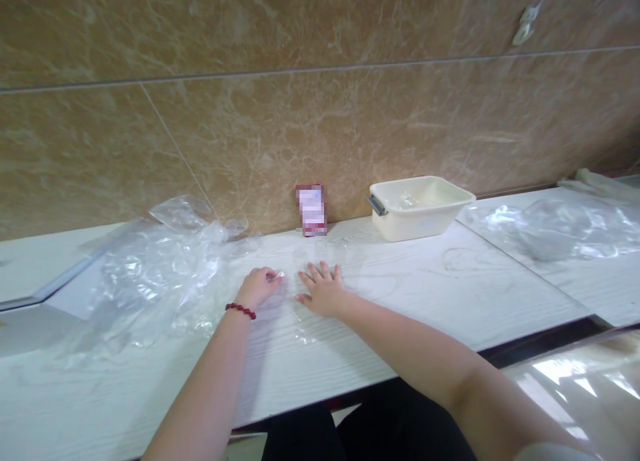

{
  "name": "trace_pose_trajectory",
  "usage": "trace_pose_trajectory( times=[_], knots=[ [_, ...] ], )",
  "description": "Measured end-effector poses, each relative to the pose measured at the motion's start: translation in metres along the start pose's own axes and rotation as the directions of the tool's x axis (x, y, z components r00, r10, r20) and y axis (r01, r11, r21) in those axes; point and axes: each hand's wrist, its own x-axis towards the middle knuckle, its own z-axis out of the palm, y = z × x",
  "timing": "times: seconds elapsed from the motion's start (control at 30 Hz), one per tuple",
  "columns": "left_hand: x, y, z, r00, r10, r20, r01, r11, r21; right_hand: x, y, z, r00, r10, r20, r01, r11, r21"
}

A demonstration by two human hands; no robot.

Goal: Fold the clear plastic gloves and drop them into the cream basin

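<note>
My left hand [260, 286], with a red bead bracelet on the wrist, pinches the edge of a clear plastic film near the middle of the white table [350, 361]. Just to its right, my right hand [323, 291] lies palm down with its fingers spread. Beneath and around both hands is a thin transparent film [306, 334], whose outline is hard to make out against the tabletop. A crumpled heap of clear plastic [165, 268] spreads over the table left of my left hand.
A phone-like object [312, 210] leans on the brown marble wall. Right of it stands a cream bin [420, 220] with a grey handle and something clear inside. More clear plastic [565, 228] lies far right. A grey-edged panel [65, 274] is at the left.
</note>
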Motion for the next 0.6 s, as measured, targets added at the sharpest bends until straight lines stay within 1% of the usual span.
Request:
trace_pose_trajectory(
  times=[0.07,0.1,0.17,0.2,0.27,0.37,0.43,0.5,0.6],
  knots=[
    [0.002,0.003,0.002,1.0,0.01,-0.017,-0.011,0.998,-0.054,0.001,0.001,0.003,1.0,0.004,0.003,-0.004,1.0,-0.002],
    [0.002,0.005,0.003,0.999,-0.004,-0.033,0.001,0.996,-0.093,0.001,0.002,0.003,1.0,0.007,0.005,-0.007,1.0,-0.004],
    [0.0,0.009,0.002,0.996,-0.067,-0.056,0.054,0.977,-0.208,0.002,0.002,0.003,1.0,0.017,0.007,-0.017,1.0,-0.009],
    [-0.001,0.011,0.001,0.993,-0.111,-0.049,0.092,0.954,-0.284,0.003,0.002,0.003,1.0,0.021,0.007,-0.021,1.0,-0.011],
    [-0.006,0.016,0.0,0.983,-0.183,0.002,0.164,0.878,-0.45,0.002,0.001,0.002,1.0,0.024,0.012,-0.024,1.0,-0.012],
    [-0.011,0.022,-0.002,0.969,-0.233,0.078,0.226,0.724,-0.652,0.0,0.0,0.0,0.999,0.024,0.026,-0.024,1.0,-0.005],
    [-0.013,0.026,-0.002,0.958,-0.261,0.115,0.261,0.641,-0.722,-0.002,0.0,-0.002,0.999,0.024,0.026,-0.024,1.0,0.001],
    [-0.014,0.029,-0.004,0.943,-0.295,0.153,0.305,0.586,-0.751,-0.003,0.0,-0.004,1.0,0.019,0.009,-0.019,1.0,0.011],
    [-0.016,0.033,-0.007,0.923,-0.313,0.223,0.369,0.558,-0.744,-0.004,0.0,-0.006,1.0,0.008,-0.024,-0.007,0.999,0.041]
  ],
)
